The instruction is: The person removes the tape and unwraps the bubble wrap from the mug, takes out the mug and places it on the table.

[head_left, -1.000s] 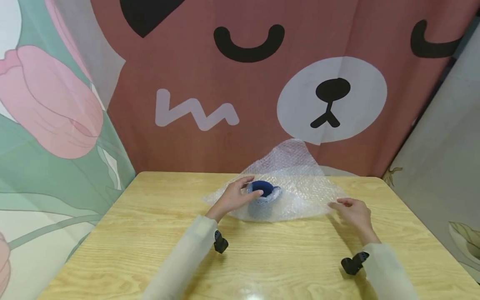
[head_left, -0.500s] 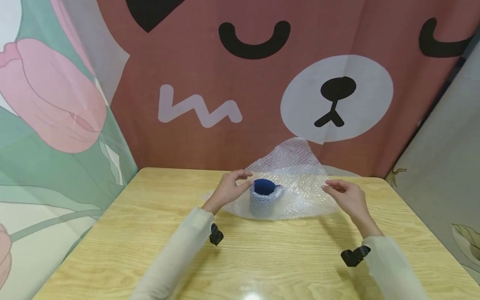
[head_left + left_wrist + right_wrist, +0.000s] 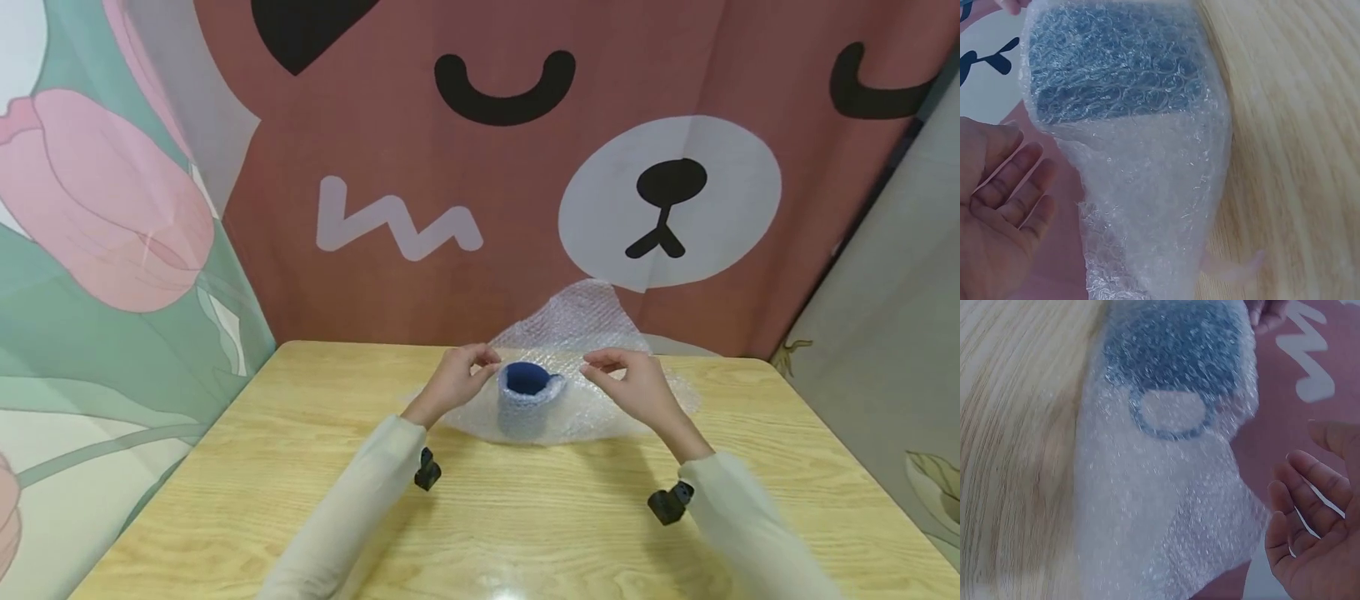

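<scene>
- wrapping seems underway: clear plastic bubble-wrap (image 3: pixel 579 410) around cylindrical blue mug (image 3: pixel 527 379)
- left hand (image 3: pixel 456 380), right hand (image 3: pixel 636 385): fingers loosely bent, empty
- next likely calls for pinching bubble-wrap

Wood-grain table (image 3: pixel 540 517), reddish bear-face backdrop (image 3: pixel 405 308), tulip-print hanging (image 3: pixel 97 200), grey hanging (image 3: pixel 892 308)

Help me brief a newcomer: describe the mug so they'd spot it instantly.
Far back on the wooden table sits bubble wrap. Between left hand and right hand, the wrapped mug stands upright, its dark blue mouth setting it apart from the colourless bubble wrap.
</scene>
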Demonstrator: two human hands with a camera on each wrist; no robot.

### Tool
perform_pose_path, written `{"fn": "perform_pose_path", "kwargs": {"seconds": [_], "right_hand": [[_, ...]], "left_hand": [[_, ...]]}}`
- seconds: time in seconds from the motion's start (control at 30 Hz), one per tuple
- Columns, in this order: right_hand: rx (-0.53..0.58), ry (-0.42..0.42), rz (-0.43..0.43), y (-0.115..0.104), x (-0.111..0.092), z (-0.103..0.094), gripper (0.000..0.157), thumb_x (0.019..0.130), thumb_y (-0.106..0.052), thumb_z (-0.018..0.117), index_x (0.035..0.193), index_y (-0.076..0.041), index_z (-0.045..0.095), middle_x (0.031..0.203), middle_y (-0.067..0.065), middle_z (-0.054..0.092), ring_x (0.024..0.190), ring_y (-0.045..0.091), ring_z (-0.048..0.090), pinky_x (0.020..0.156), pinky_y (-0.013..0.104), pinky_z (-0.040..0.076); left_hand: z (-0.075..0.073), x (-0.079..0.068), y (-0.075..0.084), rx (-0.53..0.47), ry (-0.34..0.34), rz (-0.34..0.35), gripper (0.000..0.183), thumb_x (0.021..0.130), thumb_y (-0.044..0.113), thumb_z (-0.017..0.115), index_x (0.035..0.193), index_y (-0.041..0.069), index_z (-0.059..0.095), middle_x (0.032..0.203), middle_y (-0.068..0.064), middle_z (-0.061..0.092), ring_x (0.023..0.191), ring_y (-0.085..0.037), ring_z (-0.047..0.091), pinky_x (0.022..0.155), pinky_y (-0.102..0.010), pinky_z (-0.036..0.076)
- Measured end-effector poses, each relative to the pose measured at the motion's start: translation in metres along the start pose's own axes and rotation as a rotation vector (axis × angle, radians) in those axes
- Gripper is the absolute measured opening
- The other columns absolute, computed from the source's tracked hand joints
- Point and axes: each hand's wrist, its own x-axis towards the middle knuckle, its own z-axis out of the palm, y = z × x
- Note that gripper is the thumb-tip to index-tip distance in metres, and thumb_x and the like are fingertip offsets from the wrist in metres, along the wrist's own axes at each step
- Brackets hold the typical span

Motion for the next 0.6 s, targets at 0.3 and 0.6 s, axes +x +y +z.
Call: {"fn": "perform_pose_path", "kwargs": {"seconds": [0.3, 0.6], "right_hand": [[-0.035, -0.072, -0.067, -0.006, 0.006, 0.021, 0.022, 0.09, -0.02, 0.071, 0.104, -0.004, 0.074, 0.096, 0.005, 0.072, 0.087, 0.024, 0.066, 0.072, 0.045, 0.054], [-0.032, -0.078, -0.074, -0.006, 0.007, 0.029, 0.027, 0.089, -0.022, 0.072, 0.107, -0.002, 0.073, 0.104, 0.011, 0.071, 0.097, 0.031, 0.065, 0.078, 0.047, 0.054]], "left_hand": [[0.003, 0.001, -0.001, -0.01, -0.143, -0.025, 0.016, 0.099, 0.005, 0.055, 0.109, -0.004, 0.063, 0.104, -0.014, 0.067, 0.099, -0.028, 0.063, 0.086, -0.041, 0.051], [0.005, 0.0, 0.0, 0.02, -0.2, -0.025, 0.022, 0.101, 0.005, 0.049, 0.116, -0.004, 0.063, 0.111, -0.016, 0.066, 0.101, -0.029, 0.062, 0.087, -0.042, 0.05]]}}
